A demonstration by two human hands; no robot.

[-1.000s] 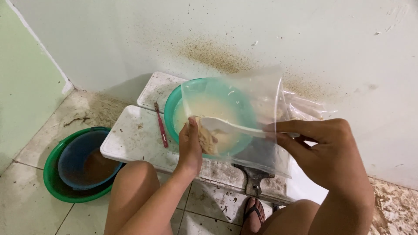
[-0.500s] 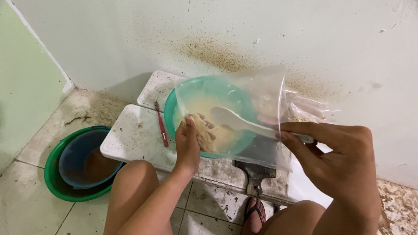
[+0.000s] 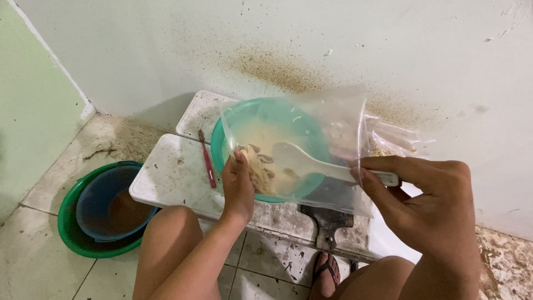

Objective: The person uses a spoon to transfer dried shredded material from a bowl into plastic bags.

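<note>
Fingers of the left hand [image 3: 237,186] pinched the clear plastic bag [image 3: 311,144] open above the teal bowl [image 3: 222,139]; the right hand [image 3: 422,205] gripped a white spoon [image 3: 311,164] (bowl-end pointing leftward inside the bag).

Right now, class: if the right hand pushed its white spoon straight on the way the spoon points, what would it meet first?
Probably the pale shredded food inside the clear bag, pinched by the left hand. The right hand aims the spoon leftward at it, though depth is uncertain.
</note>
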